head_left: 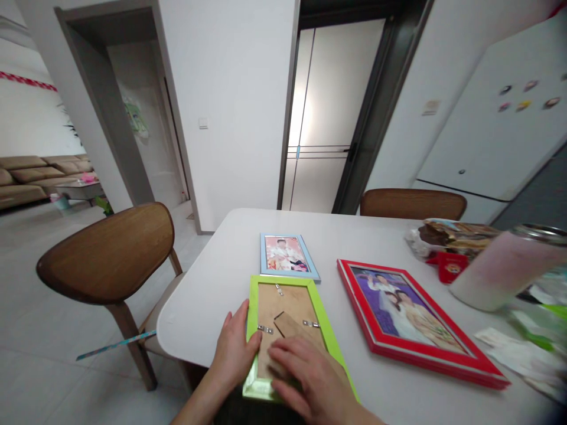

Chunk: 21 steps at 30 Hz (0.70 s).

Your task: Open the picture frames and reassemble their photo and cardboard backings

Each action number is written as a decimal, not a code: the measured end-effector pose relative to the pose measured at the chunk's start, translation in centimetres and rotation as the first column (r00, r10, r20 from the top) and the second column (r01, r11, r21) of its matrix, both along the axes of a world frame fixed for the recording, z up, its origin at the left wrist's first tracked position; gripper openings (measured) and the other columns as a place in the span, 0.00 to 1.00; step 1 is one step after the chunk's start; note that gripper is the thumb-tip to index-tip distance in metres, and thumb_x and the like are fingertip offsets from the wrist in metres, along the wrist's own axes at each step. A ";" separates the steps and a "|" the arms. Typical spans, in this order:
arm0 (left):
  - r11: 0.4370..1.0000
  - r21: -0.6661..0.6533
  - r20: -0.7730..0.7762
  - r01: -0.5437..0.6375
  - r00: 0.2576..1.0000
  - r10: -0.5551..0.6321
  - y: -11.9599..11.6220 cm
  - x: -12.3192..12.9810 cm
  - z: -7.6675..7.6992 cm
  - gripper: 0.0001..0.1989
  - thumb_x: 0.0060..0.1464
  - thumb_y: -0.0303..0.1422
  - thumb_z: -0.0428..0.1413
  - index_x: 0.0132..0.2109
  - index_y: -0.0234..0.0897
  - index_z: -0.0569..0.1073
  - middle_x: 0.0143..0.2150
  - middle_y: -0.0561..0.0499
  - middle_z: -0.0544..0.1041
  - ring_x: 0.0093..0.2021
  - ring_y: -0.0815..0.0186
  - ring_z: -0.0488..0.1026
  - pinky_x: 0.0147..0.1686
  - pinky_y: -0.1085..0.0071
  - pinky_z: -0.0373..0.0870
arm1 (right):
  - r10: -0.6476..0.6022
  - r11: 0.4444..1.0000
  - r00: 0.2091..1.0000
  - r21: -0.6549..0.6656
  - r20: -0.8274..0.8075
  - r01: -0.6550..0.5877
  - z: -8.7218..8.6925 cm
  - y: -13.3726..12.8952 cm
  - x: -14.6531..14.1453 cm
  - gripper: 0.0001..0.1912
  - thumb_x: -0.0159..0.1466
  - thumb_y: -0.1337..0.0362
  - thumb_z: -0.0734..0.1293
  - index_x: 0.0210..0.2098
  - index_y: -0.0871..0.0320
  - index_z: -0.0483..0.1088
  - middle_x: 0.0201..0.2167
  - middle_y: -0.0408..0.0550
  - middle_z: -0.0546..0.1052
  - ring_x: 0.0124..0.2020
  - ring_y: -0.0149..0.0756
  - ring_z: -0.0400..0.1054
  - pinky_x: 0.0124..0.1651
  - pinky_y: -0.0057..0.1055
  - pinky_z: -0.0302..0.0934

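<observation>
A light green picture frame point(326, 319) lies face down near the table's front edge, its brown backing board point(287, 304) and small metal clips showing. My left hand point(234, 345) grips the frame's left side, thumb over the rim and fingers along the outer edge. Over the lower part of the board lies my right hand point(314, 375), slightly blurred, fingers bent and a little apart; what is under the palm is hidden. Just beyond the green frame, a blue picture frame point(290, 275) with a photo lies face up. To the right is a red picture frame point(372, 336) with a photo.
On the right of the white table point(212, 277) stand a pink-white tumbler point(500, 274), a red packet point(450, 265), a plastic-wrapped package point(456, 236) and crumpled tissue point(518, 354). Wooden chairs stand at the left point(110, 251) and far side point(411, 203).
</observation>
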<state>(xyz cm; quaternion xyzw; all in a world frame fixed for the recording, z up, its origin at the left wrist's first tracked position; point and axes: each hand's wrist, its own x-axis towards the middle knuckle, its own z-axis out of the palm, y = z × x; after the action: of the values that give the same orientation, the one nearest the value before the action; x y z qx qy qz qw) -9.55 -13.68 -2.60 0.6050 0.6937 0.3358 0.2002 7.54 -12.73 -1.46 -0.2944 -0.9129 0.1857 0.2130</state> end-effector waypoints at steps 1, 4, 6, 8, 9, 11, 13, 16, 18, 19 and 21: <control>1.000 0.001 -0.008 0.002 1.000 -0.002 0.0 0.0 -0.1 0.29 0.44 0.28 0.48 0.56 0.29 0.54 0.56 0.44 0.61 0.54 0.59 0.58 0.57 0.63 0.43 | -0.078 0.997 0.997 0.001 -0.010 0.078 0.5 0.9 0.9 0.16 0.56 0.64 0.59 0.43 0.59 0.67 0.43 0.53 0.69 0.44 0.38 0.61 0.47 0.34 0.56; 1.000 -0.004 -0.028 0.003 1.000 -0.004 -0.1 0.0 -0.3 0.29 0.45 0.29 0.47 0.56 0.29 0.55 0.56 0.44 0.60 0.56 0.58 0.56 0.57 0.62 0.41 | -0.298 0.954 0.952 -0.002 0.073 0.299 1.1 4.0 3.0 0.13 0.55 0.68 0.58 0.37 0.62 0.70 0.42 0.55 0.69 0.44 0.39 0.60 0.47 0.35 0.55; 1.000 -0.013 -0.048 0.001 0.999 -0.001 -0.1 0.0 -0.3 0.29 0.45 0.29 0.47 0.56 0.28 0.54 0.56 0.44 0.60 0.56 0.57 0.56 0.57 0.61 0.41 | -0.362 0.931 0.921 0.001 0.146 0.365 0.9 5.5 3.6 0.12 0.53 0.69 0.59 0.32 0.62 0.72 0.39 0.54 0.69 0.42 0.40 0.60 0.46 0.34 0.55; 1.000 -0.024 -0.065 0.002 0.998 -0.004 -0.1 0.0 -0.2 0.29 0.45 0.29 0.47 0.56 0.28 0.55 0.56 0.43 0.60 0.56 0.57 0.55 0.57 0.61 0.41 | -0.383 0.922 0.909 0.011 0.167 0.387 0.4 6.2 3.6 0.12 0.52 0.71 0.58 0.30 0.61 0.72 0.36 0.53 0.69 0.40 0.38 0.61 0.44 0.32 0.55; 1.000 -0.027 -0.070 0.005 0.998 -0.006 -0.1 0.0 -0.2 0.29 0.45 0.29 0.47 0.56 0.28 0.55 0.57 0.43 0.60 0.56 0.57 0.55 0.57 0.61 0.42 | -0.392 0.919 0.905 0.018 0.162 0.395 0.2 6.4 3.4 0.12 0.52 0.72 0.57 0.29 0.61 0.72 0.35 0.53 0.69 0.40 0.38 0.61 0.43 0.31 0.55; 1.000 -0.030 -0.071 0.008 0.997 -0.010 -0.1 0.0 -0.2 0.29 0.45 0.30 0.47 0.56 0.28 0.54 0.57 0.43 0.60 0.56 0.57 0.55 0.57 0.62 0.42 | -0.405 0.914 0.902 0.030 0.151 0.405 -0.2 6.4 3.0 0.13 0.52 0.73 0.56 0.29 0.61 0.72 0.34 0.52 0.69 0.39 0.37 0.60 0.42 0.29 0.54; 1.000 -0.030 -0.074 0.008 0.997 -0.010 -0.2 0.0 -0.2 0.29 0.45 0.30 0.47 0.56 0.28 0.54 0.57 0.44 0.60 0.56 0.58 0.55 0.57 0.62 0.42 | -0.404 0.914 0.902 0.033 0.153 0.404 -0.4 6.5 2.7 0.13 0.52 0.74 0.56 0.29 0.61 0.71 0.34 0.52 0.69 0.39 0.36 0.60 0.41 0.28 0.54; 1.000 -0.026 -0.083 0.006 0.996 -0.008 -0.2 0.1 -0.3 0.29 0.45 0.30 0.47 0.56 0.28 0.54 0.57 0.44 0.60 0.56 0.57 0.55 0.57 0.62 0.42 | -0.408 0.912 0.897 0.038 0.169 0.408 -0.4 6.8 2.8 0.13 0.53 0.73 0.56 0.28 0.61 0.71 0.33 0.52 0.69 0.37 0.36 0.61 0.40 0.28 0.54; 1.000 -0.018 -0.088 0.004 0.996 -0.006 -0.2 0.1 -0.3 0.29 0.45 0.30 0.47 0.56 0.28 0.54 0.57 0.43 0.60 0.56 0.57 0.56 0.57 0.61 0.43 | -0.416 0.908 0.891 0.042 0.182 0.416 -0.1 7.0 2.9 0.13 0.54 0.73 0.55 0.28 0.61 0.71 0.32 0.51 0.69 0.36 0.35 0.62 0.38 0.27 0.55; 1.000 -0.014 -0.089 0.003 0.996 -0.004 -0.2 0.1 -0.3 0.29 0.45 0.30 0.47 0.56 0.28 0.54 0.56 0.43 0.60 0.56 0.57 0.56 0.57 0.61 0.43 | -0.415 0.909 0.891 0.044 0.185 0.414 0.1 7.0 2.8 0.13 0.54 0.73 0.55 0.28 0.61 0.71 0.31 0.51 0.69 0.35 0.35 0.62 0.38 0.27 0.55; 1.000 -0.007 -0.092 0.002 0.996 -0.002 -0.1 0.1 -0.3 0.29 0.45 0.30 0.46 0.56 0.27 0.54 0.56 0.42 0.60 0.55 0.57 0.56 0.56 0.60 0.43 | -0.402 0.915 0.900 0.053 0.170 0.399 0.6 6.6 2.4 0.12 0.55 0.72 0.56 0.30 0.61 0.71 0.32 0.52 0.69 0.35 0.35 0.62 0.38 0.28 0.55</control>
<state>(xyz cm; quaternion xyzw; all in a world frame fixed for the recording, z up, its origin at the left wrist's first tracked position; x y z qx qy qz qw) -9.48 -13.81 -2.92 0.6199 0.7027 0.3050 0.1703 9.90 -6.16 -0.83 -0.4892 -0.8498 0.1034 0.1668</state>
